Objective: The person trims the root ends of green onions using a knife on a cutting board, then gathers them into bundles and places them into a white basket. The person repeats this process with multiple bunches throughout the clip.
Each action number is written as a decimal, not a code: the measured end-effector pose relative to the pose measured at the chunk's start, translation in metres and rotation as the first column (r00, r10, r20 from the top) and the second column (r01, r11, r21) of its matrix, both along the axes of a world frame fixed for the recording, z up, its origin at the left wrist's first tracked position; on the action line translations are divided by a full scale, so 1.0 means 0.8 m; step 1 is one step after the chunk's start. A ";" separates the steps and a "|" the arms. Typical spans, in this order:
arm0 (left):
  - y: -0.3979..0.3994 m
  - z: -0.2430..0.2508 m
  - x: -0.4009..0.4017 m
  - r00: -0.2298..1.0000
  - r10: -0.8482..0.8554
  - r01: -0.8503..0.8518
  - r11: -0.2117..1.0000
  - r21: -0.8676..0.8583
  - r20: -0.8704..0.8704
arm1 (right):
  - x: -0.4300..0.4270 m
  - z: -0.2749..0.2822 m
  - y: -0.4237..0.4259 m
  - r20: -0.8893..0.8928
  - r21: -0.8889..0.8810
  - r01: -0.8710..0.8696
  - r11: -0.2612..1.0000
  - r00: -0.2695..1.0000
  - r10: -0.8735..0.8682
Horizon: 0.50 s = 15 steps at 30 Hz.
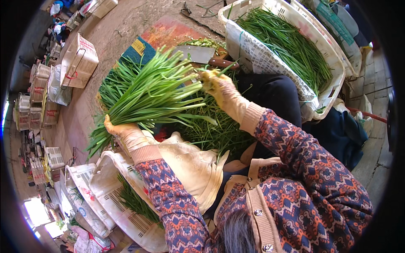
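My left hand (125,131), in a thin stained glove, is closed round a large bunch of long green leafy stalks (152,91), which look like garlic chives. Their pale cut ends fan out towards my right hand (221,90). That hand, also gloved, has its fingers bent together at the stalk ends, with some green and yellowish bits at the fingertips. Beyond it a cleaver (197,54) with a wooden handle lies beside chopped pale ends (205,42). More chives (120,85) lie behind the bunch, and loose trimmings (218,129) are heaped below my right hand.
A white plastic crate (337,74) of chives, partly lined with a printed sack, stands at upper right. Another white crate (109,186) holding greens is at lower left. A pale cloth (190,167) covers part of my lap. Stacked crates (41,82) line the far left.
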<state>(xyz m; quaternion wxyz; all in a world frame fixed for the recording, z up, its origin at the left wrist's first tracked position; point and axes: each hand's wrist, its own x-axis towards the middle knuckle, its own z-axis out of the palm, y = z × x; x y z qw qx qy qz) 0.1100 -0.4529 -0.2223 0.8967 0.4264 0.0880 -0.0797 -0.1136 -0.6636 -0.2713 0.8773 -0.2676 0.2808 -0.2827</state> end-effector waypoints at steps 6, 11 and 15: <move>0.022 -0.003 0.006 0.997 0.076 -0.076 0.997 0.013 -0.025 | -0.081 -0.067 -0.057 0.040 0.079 -0.210 0.974 0.977 0.208; 0.019 -0.009 0.005 0.992 0.126 -0.125 0.990 0.067 -0.018 | -0.074 -0.040 -0.001 -0.274 -0.244 -0.564 0.789 0.820 0.502; 0.014 -0.017 0.014 0.992 0.122 -0.121 0.991 0.053 -0.028 | -0.049 0.048 0.029 -0.266 -0.313 -0.733 0.604 0.678 0.685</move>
